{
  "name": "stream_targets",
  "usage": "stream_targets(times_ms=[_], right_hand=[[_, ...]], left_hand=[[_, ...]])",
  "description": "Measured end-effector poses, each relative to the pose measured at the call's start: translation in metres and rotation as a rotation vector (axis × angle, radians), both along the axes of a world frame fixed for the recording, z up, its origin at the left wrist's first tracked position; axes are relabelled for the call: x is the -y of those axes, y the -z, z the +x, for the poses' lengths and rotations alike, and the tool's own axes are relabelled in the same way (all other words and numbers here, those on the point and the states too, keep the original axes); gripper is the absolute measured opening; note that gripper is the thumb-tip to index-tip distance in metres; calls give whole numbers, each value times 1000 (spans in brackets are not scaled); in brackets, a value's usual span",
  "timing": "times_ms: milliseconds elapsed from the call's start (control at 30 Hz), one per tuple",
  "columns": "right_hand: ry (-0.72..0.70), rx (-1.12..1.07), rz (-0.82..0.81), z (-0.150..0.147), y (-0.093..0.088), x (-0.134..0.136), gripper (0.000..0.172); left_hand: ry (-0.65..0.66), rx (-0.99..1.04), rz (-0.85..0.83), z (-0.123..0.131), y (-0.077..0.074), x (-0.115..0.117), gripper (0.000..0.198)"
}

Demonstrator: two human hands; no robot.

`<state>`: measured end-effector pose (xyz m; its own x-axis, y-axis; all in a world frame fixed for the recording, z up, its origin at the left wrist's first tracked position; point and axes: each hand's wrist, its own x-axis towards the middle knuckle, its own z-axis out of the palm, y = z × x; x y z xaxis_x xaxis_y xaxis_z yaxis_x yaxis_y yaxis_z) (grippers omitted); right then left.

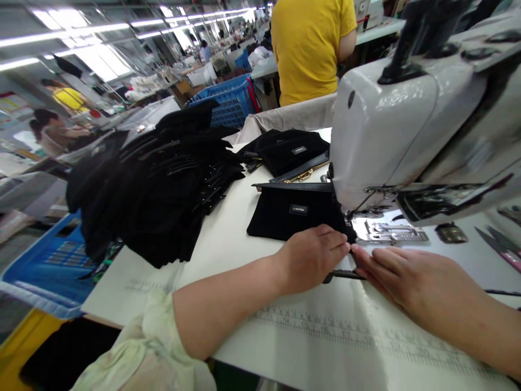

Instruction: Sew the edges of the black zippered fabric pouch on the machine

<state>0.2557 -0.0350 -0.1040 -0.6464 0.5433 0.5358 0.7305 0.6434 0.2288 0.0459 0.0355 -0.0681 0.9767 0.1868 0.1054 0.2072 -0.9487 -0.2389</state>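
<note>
A black fabric pouch [293, 213] with a small label lies on the white table under the head of a white sewing machine [411, 119]. My left hand [311, 256] rests on the pouch's near edge, fingers pressed together on the fabric beside the needle plate [388, 232]. My right hand [401, 274] lies flat on the table just right of it, fingertips touching the pouch's corner and a thin black strip [342, 275] that runs under both hands.
A big pile of black pouches [158, 184] covers the table's left side. More black pouches [291, 149] lie behind the machine. Scissors [500, 244] lie at the right. Blue baskets [228, 103] stand behind and a blue crate [52, 260] left. A person in yellow [309, 43] stands beyond.
</note>
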Motion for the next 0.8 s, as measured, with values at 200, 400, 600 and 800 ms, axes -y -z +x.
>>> stream_targets(times_ms=[200,400,600,800], right_hand=[[103,-21,-73,-3,7,-2,42],[118,-16,-33,-4,11,-4,43],[79,10,66,-4,5,-7,44],[52,28,84,-2,8,-8,44]], left_hand=[[-51,-11,17,2,1,-5,24],[-68,-4,34,4,0,-8,23],[-128,-32,-17,9,-4,-11,24],[-157,-64,-2,11,-7,-13,26]])
